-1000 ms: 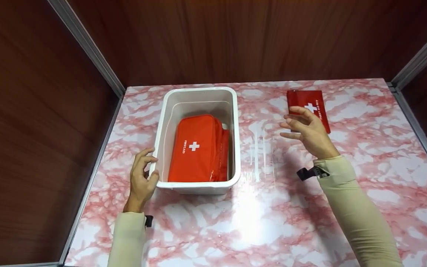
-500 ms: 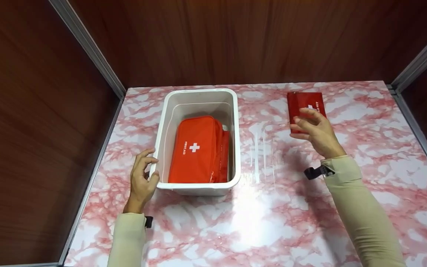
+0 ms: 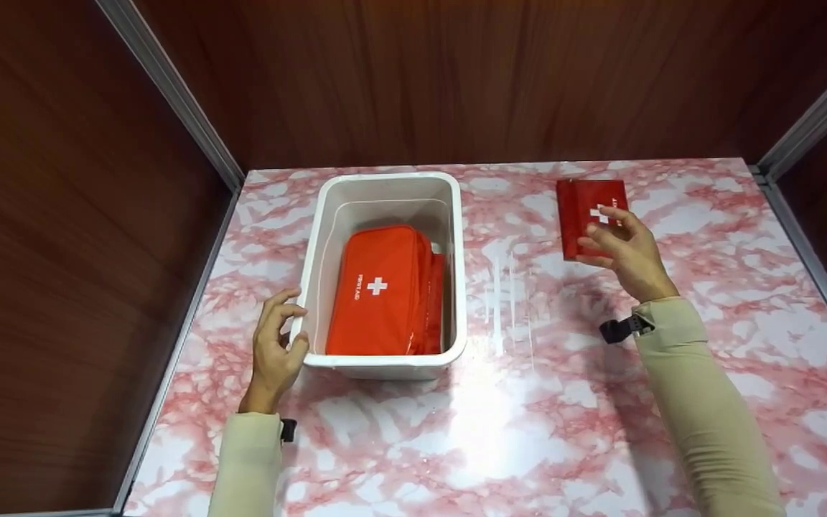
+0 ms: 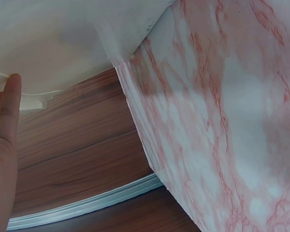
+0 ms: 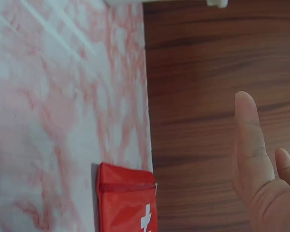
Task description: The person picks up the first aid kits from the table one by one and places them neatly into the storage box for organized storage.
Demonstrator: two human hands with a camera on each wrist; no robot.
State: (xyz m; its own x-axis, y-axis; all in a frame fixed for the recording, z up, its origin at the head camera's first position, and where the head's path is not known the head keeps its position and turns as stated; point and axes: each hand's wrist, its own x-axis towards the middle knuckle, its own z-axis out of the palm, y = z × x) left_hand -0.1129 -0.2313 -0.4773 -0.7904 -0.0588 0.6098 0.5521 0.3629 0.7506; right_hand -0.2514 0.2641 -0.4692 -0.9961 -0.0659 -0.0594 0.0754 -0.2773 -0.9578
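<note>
A white plastic bin [image 3: 459, 266] stands on the table, and my left hand [image 3: 274, 359] grips its rim at the near left corner. In the left wrist view the hand [image 4: 6, 130] lies against the bin's wall [image 4: 63, 43]. Inside the bin lies a red first aid bag [image 3: 374, 316] with a white cross, and another red item [image 3: 436, 305] is partly hidden at its right. My right hand [image 3: 632, 255] hovers with loosely bent fingers over a flat red first aid pouch [image 3: 582, 201], covering part of it. The right wrist view shows this pouch [image 5: 128, 203] apart from the hand [image 5: 256, 154].
The table [image 3: 528, 445] has a pink-and-white marbled top. Dark wood-grain panels [image 3: 456, 79] rise behind it and at both sides, with metal strips [image 3: 176, 100] at the corners. Shiny streaks [image 3: 497, 301] mark the table between the bin and the pouch.
My right hand has shifted to the right above the flat pouch, uncovering more of its left part. The left hand and the bin stay in place; the view has tilted very slightly.
</note>
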